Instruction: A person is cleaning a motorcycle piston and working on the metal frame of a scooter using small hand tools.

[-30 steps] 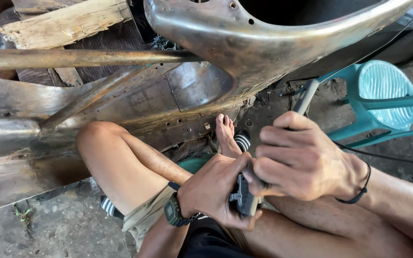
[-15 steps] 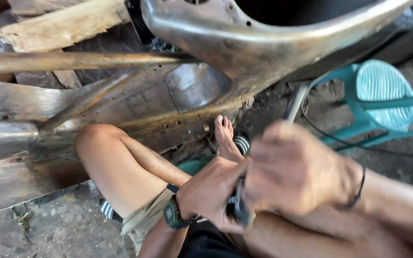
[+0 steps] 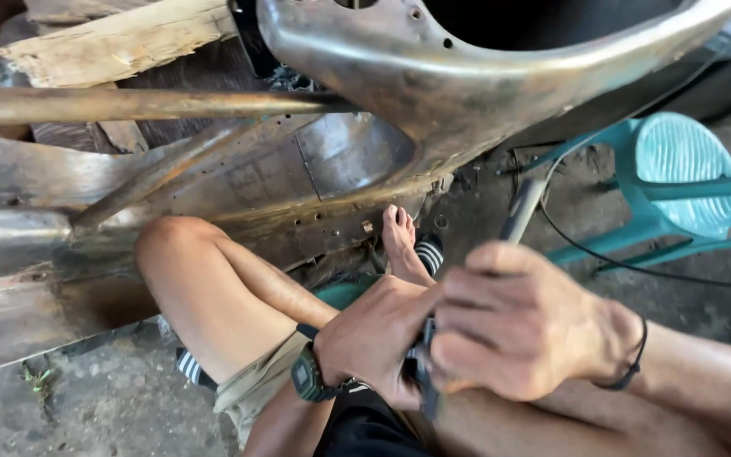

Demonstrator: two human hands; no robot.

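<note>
My left hand (image 3: 374,338), with a dark watch on its wrist, grips a small dark tool (image 3: 420,372) low in the middle of the view. My right hand (image 3: 526,326), a black band on its wrist, closes over the same tool from the right. A grey handle-like part (image 3: 522,211) sticks up behind my right hand, and a black cable (image 3: 636,267) trails off to the right. What kind of tool it is stays hidden by my fingers. My bent bare leg (image 3: 205,288) and foot (image 3: 399,241) lie just beyond the hands.
A bare, rusty metal vehicle body (image 3: 433,93) with a long tube (image 3: 129,103) fills the top and left. A rough wooden plank (image 3: 120,38) lies at the top left. A teal plastic stool (image 3: 678,178) stands at the right on the dirty concrete floor (image 3: 112,406).
My right hand has dropped a little lower over the tool, and the grey handle has sunk with it. My left hand keeps its grip in about the same place.
</note>
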